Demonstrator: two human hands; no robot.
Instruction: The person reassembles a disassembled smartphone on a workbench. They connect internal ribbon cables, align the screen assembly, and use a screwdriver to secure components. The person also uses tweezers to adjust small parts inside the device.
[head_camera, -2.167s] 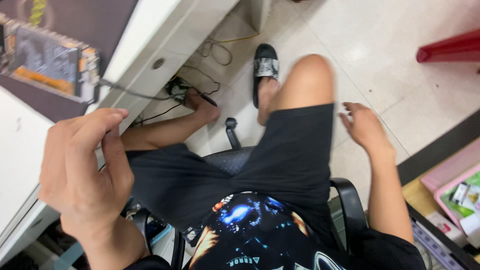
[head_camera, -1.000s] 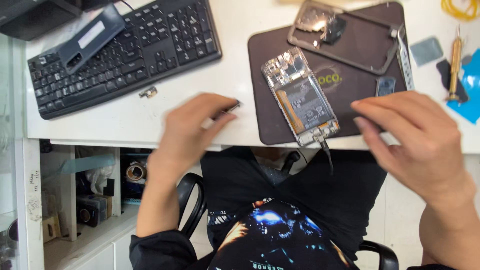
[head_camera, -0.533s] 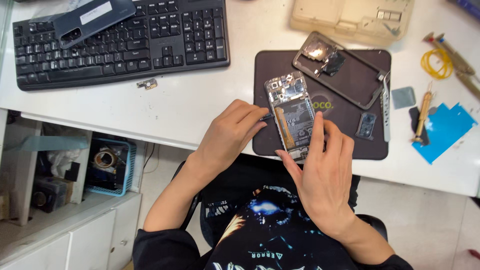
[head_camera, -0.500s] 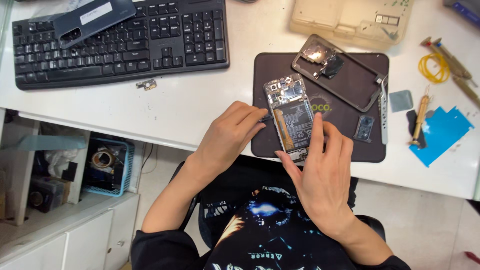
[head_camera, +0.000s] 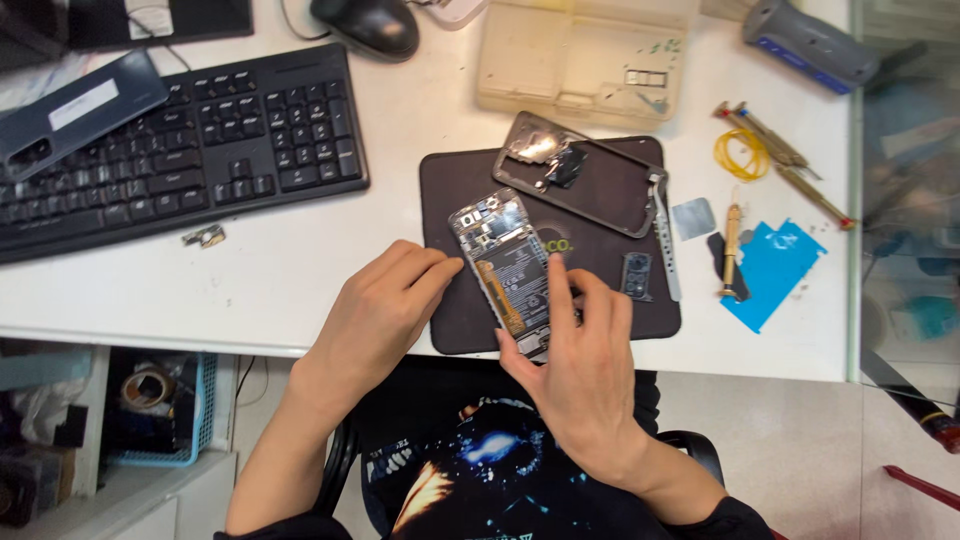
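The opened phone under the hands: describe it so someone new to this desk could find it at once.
On the white desk, right of the black keyboard, lies a dark brown mat. The opened phone lies on its near half, touched by the left hand and right hand. Unlike the empty back cover behind it, it shows bare circuitry and a battery.
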